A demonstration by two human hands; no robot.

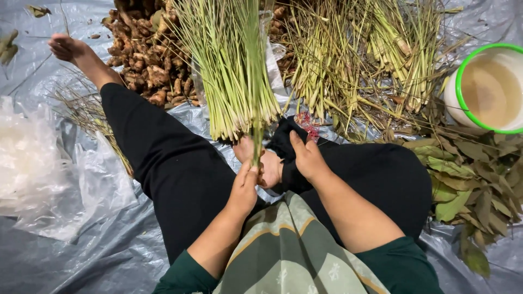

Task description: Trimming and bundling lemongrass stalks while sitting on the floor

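Note:
My left hand [244,188] pinches the lower end of a thin green stalk [254,109] that rises over a fanned bundle of green lemongrass stalks [229,71]. The bundle's cut ends lie just above my bare foot [269,166] on my folded leg. My right hand [308,158] rests on the black trouser cloth beside that foot with the thumb up. Its fingers curl out of sight, so I cannot tell whether they hold anything. My other leg [158,147] stretches out to the far left.
A heap of brown knobbly roots [147,54] lies behind the bundle. More yellowish lemongrass [359,60] is piled at the back right, beside a white bucket with a green rim [456,90]. Dry green leaves [468,179] lie on the right and clear plastic bags [32,163] on the left, all on grey sheeting [65,261].

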